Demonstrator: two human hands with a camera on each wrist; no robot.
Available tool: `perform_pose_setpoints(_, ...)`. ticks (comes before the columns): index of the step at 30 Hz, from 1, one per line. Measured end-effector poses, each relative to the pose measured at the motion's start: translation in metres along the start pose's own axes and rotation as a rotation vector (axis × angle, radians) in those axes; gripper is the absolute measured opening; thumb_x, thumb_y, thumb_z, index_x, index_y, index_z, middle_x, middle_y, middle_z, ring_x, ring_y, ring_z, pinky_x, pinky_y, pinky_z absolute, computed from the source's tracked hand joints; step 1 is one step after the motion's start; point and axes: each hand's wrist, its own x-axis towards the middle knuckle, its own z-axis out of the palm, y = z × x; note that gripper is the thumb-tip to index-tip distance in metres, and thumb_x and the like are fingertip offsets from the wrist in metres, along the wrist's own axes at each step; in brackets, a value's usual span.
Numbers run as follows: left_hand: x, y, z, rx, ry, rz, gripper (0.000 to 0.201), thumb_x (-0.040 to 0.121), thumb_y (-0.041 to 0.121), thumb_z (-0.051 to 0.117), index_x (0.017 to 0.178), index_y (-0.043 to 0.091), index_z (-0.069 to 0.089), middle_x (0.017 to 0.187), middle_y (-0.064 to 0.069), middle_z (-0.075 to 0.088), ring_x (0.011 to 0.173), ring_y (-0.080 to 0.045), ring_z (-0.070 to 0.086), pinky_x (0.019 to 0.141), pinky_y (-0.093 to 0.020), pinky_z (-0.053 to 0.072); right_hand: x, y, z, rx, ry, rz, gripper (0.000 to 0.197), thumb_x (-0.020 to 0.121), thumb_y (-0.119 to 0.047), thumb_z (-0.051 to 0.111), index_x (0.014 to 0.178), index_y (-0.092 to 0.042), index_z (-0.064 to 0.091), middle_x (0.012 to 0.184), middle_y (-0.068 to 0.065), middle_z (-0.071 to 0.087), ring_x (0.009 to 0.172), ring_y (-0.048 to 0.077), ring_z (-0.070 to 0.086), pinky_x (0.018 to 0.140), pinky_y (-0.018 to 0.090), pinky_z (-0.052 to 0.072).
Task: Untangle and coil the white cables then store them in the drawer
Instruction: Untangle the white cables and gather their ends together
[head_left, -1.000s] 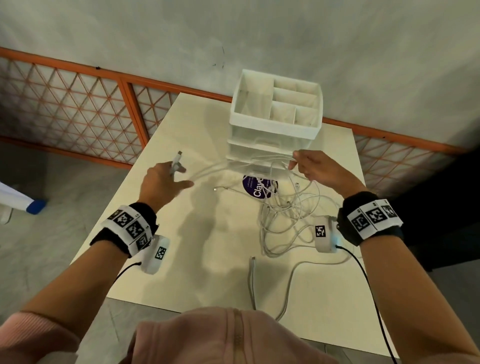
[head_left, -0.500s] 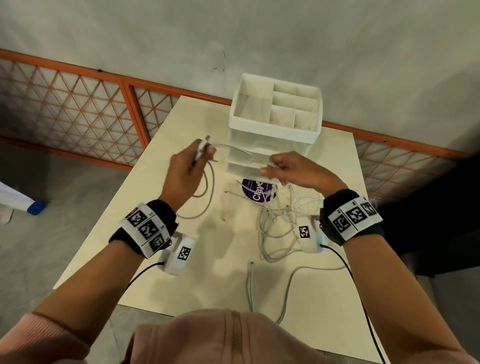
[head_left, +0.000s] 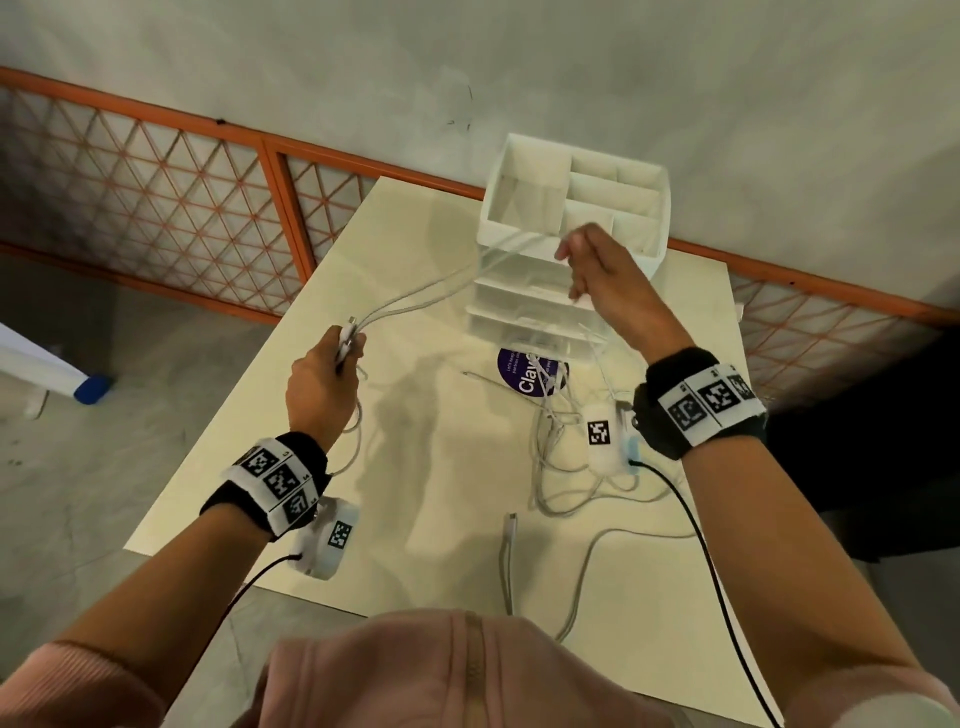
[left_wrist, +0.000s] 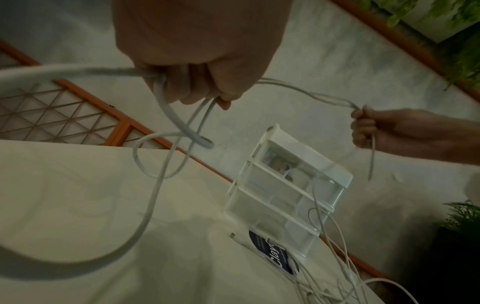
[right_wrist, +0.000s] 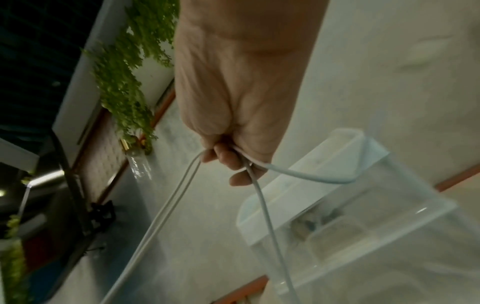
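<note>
White cables (head_left: 415, 299) are seen over a cream table (head_left: 426, 519). The drawer organiser (head_left: 574, 208) is white with clear fronts. A purple sticker (head_left: 524, 374) bears white lettering. Black-and-white square codes mark the wristbands (head_left: 275, 480). Orange frames edge the lattice railing (head_left: 156, 208).

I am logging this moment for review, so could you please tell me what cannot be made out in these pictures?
- Drawer contents: the organizer's clear fronts are too hazy in every view.
- How many cables form the tangle: the right wrist camera covers part in the head view.
- Far end of the near cable: hidden below by the pink garment.
- Sticker wording: crossed by cables, partly under the organizer.
</note>
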Motion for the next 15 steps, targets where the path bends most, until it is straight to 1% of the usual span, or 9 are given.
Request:
perform_pose_setpoints(3,-0.007,0.001,-0.001,0.004,0.017,0.006,0.029,0.099,0.027,0.044,0.088,0.001,0.053,0.073,-0.020,0.064,0.070,-0.043,0.058,0.057,-0.038,0.039,0.012,-0.015,0.019,0.167,-0.007,-0.048,0.026,0.104,-0.024,0.026,0.085,-0.020,0.043,0.075,-0.006,0.043,0.065,0.006,0.049,0.081,0.027,0.052)
perform_pose_setpoints(6,-0.009,-0.004,-0.008,0.018,0.083,0.003,0.031,0.099,0.027,0.042,0.091,-0.001,0.052,0.076,-0.025,0.064,0.069,-0.045,0.058,0.056,-0.036,0.037,0.013,-0.013,0.039,0.159,-0.081,-0.055,0.024,0.104,-0.020,0.025,0.092,-0.015,0.045,0.085,0.001,0.052,0.078,0.002,0.054,0.080,0.015,0.045)
perform_pose_setpoints(7,-0.010,-0.006,-0.011,0.028,0.102,-0.014,0.032,0.099,0.027,0.042,0.093,-0.002,0.053,0.078,-0.026,0.064,0.071,-0.045,0.058,0.056,-0.035,0.036,0.011,-0.008,0.045,0.100,-0.119,-0.035,0.023,0.104,-0.019,0.027,0.098,-0.013,0.048,0.094,0.003,0.055,0.086,0.002,0.054,0.083,0.014,0.041)
perform_pose_setpoints(9,-0.010,-0.011,-0.018,0.060,0.134,-0.051,0.033,0.100,0.027,0.041,0.097,-0.003,0.055,0.082,-0.029,0.065,0.074,-0.046,0.059,0.059,-0.036,0.036,0.006,0.012,0.051,-0.105,-0.211,0.041,0.029,0.103,-0.020,0.032,0.119,-0.009,0.053,0.114,0.008,0.052,0.107,0.013,0.052,0.091,0.019,0.038)
perform_pose_setpoints(11,-0.010,-0.015,-0.022,0.089,0.133,-0.059,0.035,0.099,0.030,0.041,0.097,-0.002,0.055,0.082,-0.029,0.065,0.074,-0.047,0.059,0.059,-0.039,0.039,-0.005,0.038,0.056,-0.338,-0.324,0.173,0.039,0.101,-0.022,0.039,0.137,-0.007,0.043,0.134,0.016,0.044,0.126,0.026,0.042,0.104,0.029,0.034)
perform_pose_setpoints(12,-0.011,-0.016,-0.021,0.103,0.115,-0.052,0.036,0.099,0.032,0.041,0.095,-0.001,0.054,0.080,-0.029,0.064,0.073,-0.047,0.059,0.058,-0.040,0.039,-0.012,0.051,0.058,-0.424,-0.364,0.237,0.044,0.100,-0.023,0.044,0.140,-0.005,0.039,0.140,0.019,0.040,0.130,0.030,0.039,0.107,0.034,0.033)
perform_pose_setpoints(13,-0.012,-0.015,-0.020,0.121,0.090,-0.043,0.036,0.098,0.034,0.042,0.093,0.000,0.052,0.077,-0.028,0.063,0.071,-0.047,0.058,0.056,-0.040,0.038,-0.020,0.064,0.059,-0.487,-0.400,0.286,0.047,0.098,-0.022,0.049,0.139,-0.003,0.039,0.139,0.021,0.040,0.129,0.032,0.042,0.104,0.035,0.035)
perform_pose_setpoints(14,-0.013,-0.013,-0.017,0.142,0.057,-0.033,0.035,0.098,0.035,0.043,0.090,0.002,0.050,0.074,-0.027,0.062,0.069,-0.047,0.056,0.055,-0.038,0.036,-0.030,0.075,0.061,-0.526,-0.439,0.327,0.045,0.095,-0.020,0.053,0.136,-0.002,0.043,0.133,0.021,0.047,0.121,0.032,0.048,0.096,0.032,0.039)
perform_pose_setpoints(15,-0.016,-0.011,-0.013,0.166,0.018,-0.019,0.035,0.097,0.036,0.045,0.087,0.003,0.049,0.072,-0.026,0.061,0.067,-0.047,0.054,0.054,-0.036,0.033,-0.042,0.085,0.063,-0.516,-0.481,0.376,0.038,0.093,-0.017,0.057,0.127,-0.001,0.050,0.120,0.018,0.056,0.109,0.031,0.056,0.086,0.029,0.042)
